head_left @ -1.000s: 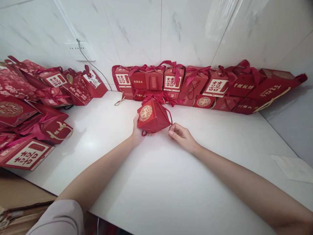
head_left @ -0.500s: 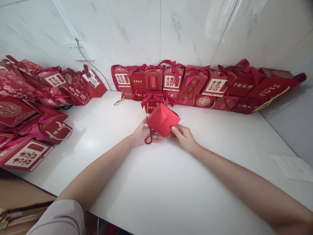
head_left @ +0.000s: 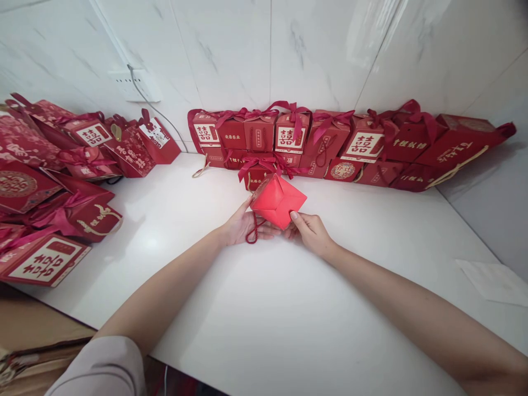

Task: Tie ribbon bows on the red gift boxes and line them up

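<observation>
A small red paper gift box is tilted above the white table, its plain bright-red base of folded flaps facing me. My left hand grips it from the left side, thumb along the edge and fingers stretched underneath. Over those fingers dangles a dark red cord loop. On the lower right, my right hand pinches the base near its corner, with the thumb on the flap. Just behind stands a finished-looking gift box with a bow, partly covered by the held one.
Stacked red gift boxes with ribbons line the tiled wall. Another pile of red boxes fills the table's left side. A white sheet lies at the right. A grey cable runs down from the wall socket.
The box's base flaps now lie flatter and folded into each other, where one stood raised before. The box has shifted slightly right, and both hands keep their hold.
</observation>
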{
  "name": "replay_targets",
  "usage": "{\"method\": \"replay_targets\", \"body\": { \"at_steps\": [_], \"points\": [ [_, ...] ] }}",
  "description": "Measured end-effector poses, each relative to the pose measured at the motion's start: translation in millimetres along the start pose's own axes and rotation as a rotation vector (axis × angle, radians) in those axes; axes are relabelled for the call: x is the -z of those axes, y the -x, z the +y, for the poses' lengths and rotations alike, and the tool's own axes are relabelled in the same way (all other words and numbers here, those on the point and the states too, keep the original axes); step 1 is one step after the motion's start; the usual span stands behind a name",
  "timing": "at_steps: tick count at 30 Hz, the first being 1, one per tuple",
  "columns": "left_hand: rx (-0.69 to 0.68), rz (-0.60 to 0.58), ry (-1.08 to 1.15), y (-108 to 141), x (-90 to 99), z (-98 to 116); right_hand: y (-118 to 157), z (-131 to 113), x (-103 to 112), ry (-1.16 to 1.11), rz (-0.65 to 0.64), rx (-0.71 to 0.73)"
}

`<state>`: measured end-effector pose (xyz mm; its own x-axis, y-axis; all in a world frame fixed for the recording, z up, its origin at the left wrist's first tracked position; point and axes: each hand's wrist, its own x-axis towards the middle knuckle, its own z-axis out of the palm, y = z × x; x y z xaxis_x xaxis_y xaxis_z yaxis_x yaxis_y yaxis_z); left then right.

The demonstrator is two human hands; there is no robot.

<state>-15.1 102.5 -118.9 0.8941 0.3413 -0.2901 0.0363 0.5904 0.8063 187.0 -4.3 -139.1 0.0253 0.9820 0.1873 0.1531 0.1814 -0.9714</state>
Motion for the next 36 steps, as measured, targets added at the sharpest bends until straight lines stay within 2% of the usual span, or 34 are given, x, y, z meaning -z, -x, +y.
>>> {"method": "replay_targets", "body": {
  "at_steps": [10, 16, 21, 25, 30, 36],
  "points": [
    [-0.004, -0.014, 0.008, 1.5, -0.4, 1.3, 0.1, 0.4, 2.5, 0.072, -0.018, 0.03],
    [-0.096, 0.037, 0.147, 3.6, 2.0, 0.1, 2.6, 2.5, 2.4, 0.364, 0.01, 0.176],
    [-0.174, 0.075, 0.181, 2.4, 4.5, -4.1, 4.3, 1.8, 1.7, 0.374, -0.027, 0.237],
    [-0.204, 0.087, 0.131, 3.8, 4.4, -4.2, 4.0, 0.9, 2.5, 0.393, -0.005, 0.255],
    [-0.218, 0.171, 0.155, 4.9, 4.1, -2.3, 3.2, 0.6, 3.5, 0.469, 0.017, 0.334],
    [-0.224, 0.116, 0.165, 5.3, 1.0, 0.2, 0.2, 1.5, 4.3, 0.542, 0.111, 0.514]
  ]
}}
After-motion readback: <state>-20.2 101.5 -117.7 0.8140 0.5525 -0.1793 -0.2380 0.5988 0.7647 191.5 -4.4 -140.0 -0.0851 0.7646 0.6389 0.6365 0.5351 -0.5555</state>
